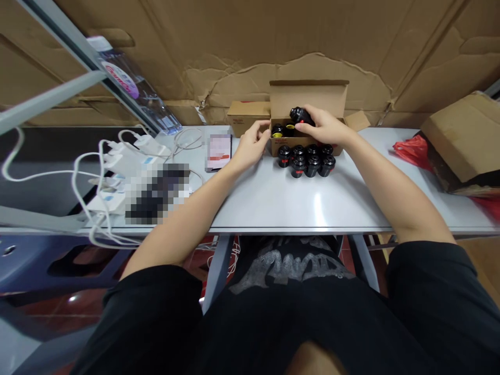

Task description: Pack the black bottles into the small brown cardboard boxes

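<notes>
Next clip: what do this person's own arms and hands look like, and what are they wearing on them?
Both forearms are bare from above the elbow down. The left hand and right hand wear no gloves; no rings, watch or bands show. Short black sleeves cover the upper arms, part of a black shirt with a grey print.

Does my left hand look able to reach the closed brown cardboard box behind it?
Probably yes: the left hand rests at the open box's edge, and the closed brown cardboard box sits just beyond it with nothing between.
</notes>
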`<action>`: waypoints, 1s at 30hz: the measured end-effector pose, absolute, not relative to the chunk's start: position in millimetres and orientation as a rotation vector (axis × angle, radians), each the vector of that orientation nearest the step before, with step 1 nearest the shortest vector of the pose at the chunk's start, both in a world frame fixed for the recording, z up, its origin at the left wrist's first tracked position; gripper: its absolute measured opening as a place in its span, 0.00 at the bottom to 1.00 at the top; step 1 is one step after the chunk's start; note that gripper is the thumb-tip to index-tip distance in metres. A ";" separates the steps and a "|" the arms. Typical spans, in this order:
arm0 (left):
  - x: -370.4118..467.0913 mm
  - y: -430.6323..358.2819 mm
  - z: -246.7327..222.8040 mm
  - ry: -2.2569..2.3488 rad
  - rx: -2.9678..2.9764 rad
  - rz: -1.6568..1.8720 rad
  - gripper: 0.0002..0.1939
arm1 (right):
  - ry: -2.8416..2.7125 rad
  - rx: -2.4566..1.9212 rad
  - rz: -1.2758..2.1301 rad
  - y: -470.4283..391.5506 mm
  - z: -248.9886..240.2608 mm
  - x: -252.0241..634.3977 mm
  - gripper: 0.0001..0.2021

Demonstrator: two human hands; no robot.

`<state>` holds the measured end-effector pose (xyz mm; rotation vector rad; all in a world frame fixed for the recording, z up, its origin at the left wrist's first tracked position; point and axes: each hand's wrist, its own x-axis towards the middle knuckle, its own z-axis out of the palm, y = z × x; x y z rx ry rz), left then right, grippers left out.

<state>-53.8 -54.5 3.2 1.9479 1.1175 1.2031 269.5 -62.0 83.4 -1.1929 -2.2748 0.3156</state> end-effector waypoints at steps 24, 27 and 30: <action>-53.3 -61.0 9.9 1.079 1.940 1.170 0.25 | -2.293 -1.198 0.298 -68.8 82.9 267.1 0.44; -54.0 -59.9 8.5 1.077 1.954 1.175 0.25 | -2.297 -1.202 0.313 -68.4 82.2 266.3 0.43; -54.1 -57.8 5.3 1.080 1.957 1.183 0.26 | -2.310 -1.189 0.307 -68.1 81.5 265.7 0.41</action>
